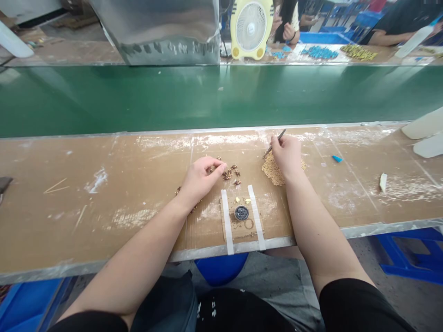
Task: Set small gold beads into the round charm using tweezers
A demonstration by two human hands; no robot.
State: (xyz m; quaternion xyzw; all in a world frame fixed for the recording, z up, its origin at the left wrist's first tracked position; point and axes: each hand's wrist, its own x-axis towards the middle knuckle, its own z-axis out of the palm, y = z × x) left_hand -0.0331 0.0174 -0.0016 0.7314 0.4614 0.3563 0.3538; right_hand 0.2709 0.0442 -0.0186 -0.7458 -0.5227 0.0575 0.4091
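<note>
Nearest: dark-filled pot (241, 213) on bench (148, 189), between forearms. Beyond: left hand (200, 177) at brown pieces (227, 175), fingertips close; cannot tell if gripping one. Right hand (289, 154), nearer tan beads (272, 171), grips tweezers (281, 134), long axis slanting leftward and nearward, tips at pile's far-left edge.

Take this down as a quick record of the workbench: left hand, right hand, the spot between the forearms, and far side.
Left hand: thumb and finger together over small brown pieces; whether it holds one is unclear
Right hand: holds tweezers, tips by a pile of tan bits
Between forearms: small round dark-filled cup, between two white strips
Far side: pale yellow fan, beyond a green surface
</note>
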